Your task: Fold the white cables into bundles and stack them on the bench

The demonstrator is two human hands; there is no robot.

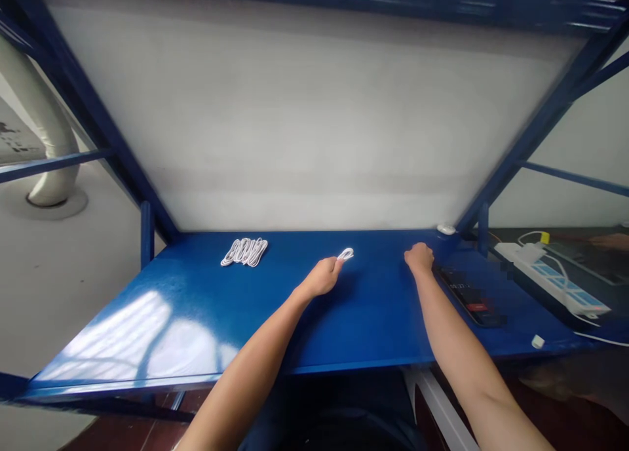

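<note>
My left hand [323, 277] rests on the blue table [196, 307] near its middle, fingers pinched on a small coiled white cable [346, 254] that lies just beyond its fingertips. My right hand [419, 257] sits to the right as a closed fist on the tabletop, knuckles up, with nothing visible in it. A bundle of several coiled white cables [244, 251] lies farther left on the table, well apart from both hands.
A black phone [470, 296] lies right of my right hand. A small white object [446, 229] sits at the back right corner and another [538, 341] near the front right edge. A white power strip [550, 282] lies on the adjoining surface. Blue frame posts flank the table.
</note>
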